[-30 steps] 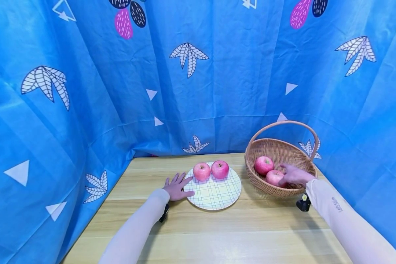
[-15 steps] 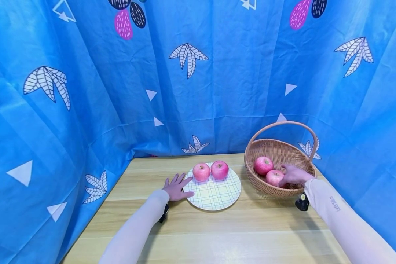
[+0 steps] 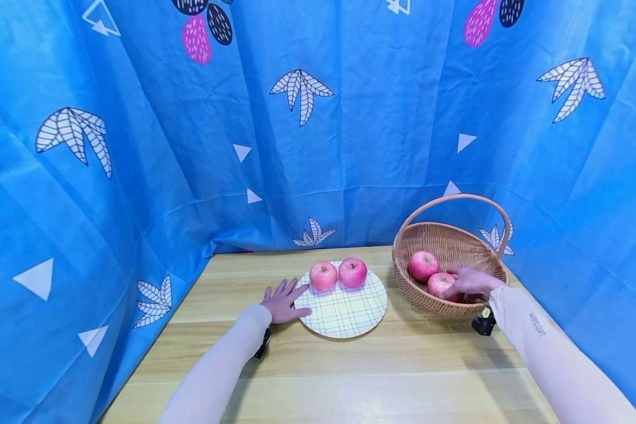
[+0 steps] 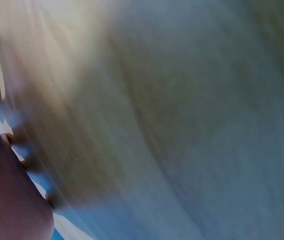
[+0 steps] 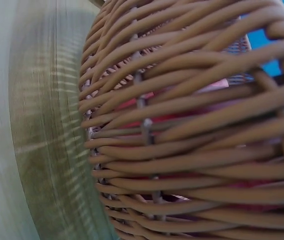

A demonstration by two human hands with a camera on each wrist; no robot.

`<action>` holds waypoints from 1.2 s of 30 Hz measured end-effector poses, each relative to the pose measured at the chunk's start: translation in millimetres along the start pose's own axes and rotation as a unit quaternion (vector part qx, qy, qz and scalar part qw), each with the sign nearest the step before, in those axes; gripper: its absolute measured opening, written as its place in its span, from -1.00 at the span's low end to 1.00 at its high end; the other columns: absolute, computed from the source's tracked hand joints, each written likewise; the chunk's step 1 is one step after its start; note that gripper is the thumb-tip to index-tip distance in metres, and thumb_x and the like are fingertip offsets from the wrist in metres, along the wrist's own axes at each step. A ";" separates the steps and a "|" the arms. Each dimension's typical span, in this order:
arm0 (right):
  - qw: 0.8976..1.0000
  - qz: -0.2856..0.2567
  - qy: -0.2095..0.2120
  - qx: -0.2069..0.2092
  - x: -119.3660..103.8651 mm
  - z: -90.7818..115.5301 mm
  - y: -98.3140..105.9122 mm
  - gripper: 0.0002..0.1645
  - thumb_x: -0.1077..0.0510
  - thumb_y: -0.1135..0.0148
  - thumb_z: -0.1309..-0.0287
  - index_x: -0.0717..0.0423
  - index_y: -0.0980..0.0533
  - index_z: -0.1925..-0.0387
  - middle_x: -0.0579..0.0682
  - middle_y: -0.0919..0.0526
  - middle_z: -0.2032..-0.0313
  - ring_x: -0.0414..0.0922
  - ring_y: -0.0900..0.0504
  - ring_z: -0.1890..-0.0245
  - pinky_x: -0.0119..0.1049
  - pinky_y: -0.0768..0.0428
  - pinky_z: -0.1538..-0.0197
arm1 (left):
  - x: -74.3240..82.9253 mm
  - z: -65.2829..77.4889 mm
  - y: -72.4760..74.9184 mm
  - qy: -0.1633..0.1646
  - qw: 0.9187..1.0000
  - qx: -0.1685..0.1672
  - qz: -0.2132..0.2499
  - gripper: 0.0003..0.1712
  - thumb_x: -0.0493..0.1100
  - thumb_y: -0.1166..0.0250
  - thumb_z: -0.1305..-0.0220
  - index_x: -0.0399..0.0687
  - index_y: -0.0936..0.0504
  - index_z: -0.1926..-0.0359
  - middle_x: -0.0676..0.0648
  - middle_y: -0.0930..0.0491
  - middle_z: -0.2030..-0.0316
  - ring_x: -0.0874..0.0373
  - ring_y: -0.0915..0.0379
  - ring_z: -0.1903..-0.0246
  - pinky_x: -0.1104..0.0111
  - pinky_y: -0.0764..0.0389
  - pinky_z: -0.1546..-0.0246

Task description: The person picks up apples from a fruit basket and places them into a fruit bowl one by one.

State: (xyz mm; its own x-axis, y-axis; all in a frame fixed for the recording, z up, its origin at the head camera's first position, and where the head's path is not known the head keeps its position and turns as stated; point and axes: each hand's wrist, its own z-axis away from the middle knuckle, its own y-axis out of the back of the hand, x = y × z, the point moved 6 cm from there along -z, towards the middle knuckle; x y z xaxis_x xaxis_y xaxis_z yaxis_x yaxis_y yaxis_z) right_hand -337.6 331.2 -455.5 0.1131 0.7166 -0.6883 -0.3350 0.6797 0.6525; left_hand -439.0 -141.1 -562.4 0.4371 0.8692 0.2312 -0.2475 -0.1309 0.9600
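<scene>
Blue curtain [image 3: 381, 129] printed with white leaves and triangles stands behind and beside a pale wooden table [image 3: 403, 377]. On the table's right side sits a wicker basket [image 3: 458, 244], its long axis running roughly left to right, its mouth facing up and toward the viewer, and its handle arching over it. Left of the basket, well within reach, lies a round checked plate [image 3: 344, 318]. The left hand [image 3: 284, 301] rests at the plate's left rim, fingers straight and spread; the right hand [image 3: 471, 282] is inside the basket, thumb and fingers about the right side of the nearer apple [image 3: 437, 284], though whether they grip it I cannot tell. Just behind that is the farther apple [image 3: 423, 265], its dimple turned up and rightward. Two apples [image 3: 323, 276] sit side by side on the plate's far half, stem ends up. Smallest is dark lettering [image 3: 537, 324] on the right sleeve [image 3: 567, 371], too blurred to read surely.
</scene>
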 end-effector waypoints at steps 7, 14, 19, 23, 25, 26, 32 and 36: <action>0.999 -0.047 -0.007 -0.007 6.5 -3.7 -1.1 0.14 0.15 -0.49 -0.02 0.52 -0.04 -0.45 0.32 -0.56 -0.06 -0.10 -0.58 0.29 -0.21 -0.61 0.20 | -1.6 -0.8 -1.9 0.011 1.000 -0.004 -0.008 0.12 0.81 0.19 -0.03 0.61 0.11 -0.58 0.05 0.30 -0.63 -0.14 0.44 -0.60 -0.30 0.34 -0.47; 0.999 -0.049 -0.001 -0.004 9.1 -5.9 -1.5 0.10 0.16 -0.47 -0.06 0.55 -0.05 -0.42 0.19 -0.61 0.09 -0.11 -0.54 0.38 -0.24 -0.56 0.30 | 0.4 0.8 0.2 0.009 1.000 -0.005 0.001 0.11 0.78 0.15 -0.07 0.57 0.10 -0.58 0.03 0.30 -0.63 -0.14 0.45 -0.60 -0.29 0.36 -0.47; 0.998 -0.064 -0.006 -0.009 10.4 -6.8 -2.5 0.07 0.16 -0.47 -0.06 0.54 -0.09 -0.42 0.25 -0.59 0.00 -0.10 -0.56 0.28 -0.23 -0.58 0.21 | 2.1 2.2 2.0 0.009 1.000 -0.009 0.007 0.10 0.77 0.13 -0.08 0.57 0.09 -0.58 0.04 0.31 -0.63 -0.14 0.45 -0.60 -0.30 0.36 -0.47; 0.997 -0.080 -0.010 -0.020 11.1 -6.4 -2.7 0.08 0.17 -0.44 -0.09 0.56 -0.03 -0.43 0.36 -0.53 -0.10 -0.06 -0.58 0.14 -0.21 -0.60 0.08 | 2.4 2.5 2.2 0.009 1.000 -0.006 0.008 0.10 0.77 0.12 -0.09 0.56 0.08 -0.59 0.04 0.30 -0.63 -0.14 0.44 -0.60 -0.30 0.35 -0.47; 0.996 -0.089 -0.014 -0.023 12.1 -6.6 -2.6 0.09 0.16 -0.43 -0.10 0.55 -0.02 -0.44 0.37 -0.52 -0.12 -0.06 -0.59 0.10 -0.22 -0.60 0.05 | 2.6 2.9 2.5 0.009 1.000 -0.005 0.007 0.10 0.76 0.12 -0.09 0.56 0.08 -0.59 0.04 0.30 -0.63 -0.14 0.44 -0.60 -0.30 0.35 -0.47; 0.995 -0.091 -0.015 -0.024 12.6 -6.7 -2.6 0.09 0.16 -0.43 -0.11 0.55 -0.01 -0.44 0.37 -0.52 -0.12 -0.06 -0.59 0.11 -0.21 -0.61 0.05 | 3.0 3.3 2.9 0.009 1.000 -0.006 0.007 0.10 0.76 0.12 -0.09 0.56 0.08 -0.59 0.04 0.30 -0.63 -0.14 0.44 -0.60 -0.30 0.35 -0.47; 0.995 -0.093 -0.012 -0.022 12.7 -5.5 -3.1 0.05 0.15 -0.43 -0.12 0.52 -0.06 -0.44 0.28 -0.58 -0.03 -0.09 -0.60 0.19 -0.20 -0.62 0.12 | 4.1 4.6 4.4 0.012 1.000 -0.011 0.009 0.09 0.75 0.11 -0.10 0.56 0.08 -0.58 0.05 0.31 -0.63 -0.13 0.46 -0.60 -0.29 0.36 -0.47; 0.995 -0.097 -0.013 -0.019 13.2 -4.8 -4.2 0.02 0.15 -0.43 -0.11 0.50 -0.10 -0.43 0.23 -0.61 0.02 -0.10 -0.60 0.25 -0.19 -0.62 0.17 | 4.5 4.9 4.4 0.009 1.000 -0.011 0.009 0.08 0.73 0.10 -0.12 0.54 0.06 -0.59 0.03 0.30 -0.63 -0.15 0.45 -0.60 -0.30 0.36 -0.47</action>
State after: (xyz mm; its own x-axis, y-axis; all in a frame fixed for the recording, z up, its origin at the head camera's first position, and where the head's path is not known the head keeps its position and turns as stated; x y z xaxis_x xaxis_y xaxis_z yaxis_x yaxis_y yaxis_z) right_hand -339.2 337.1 -468.9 0.2035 0.5766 -0.7912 -0.3402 0.7994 0.4951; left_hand -433.9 -140.1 -556.4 0.4158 0.8756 0.2458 -0.2744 -0.1369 0.9518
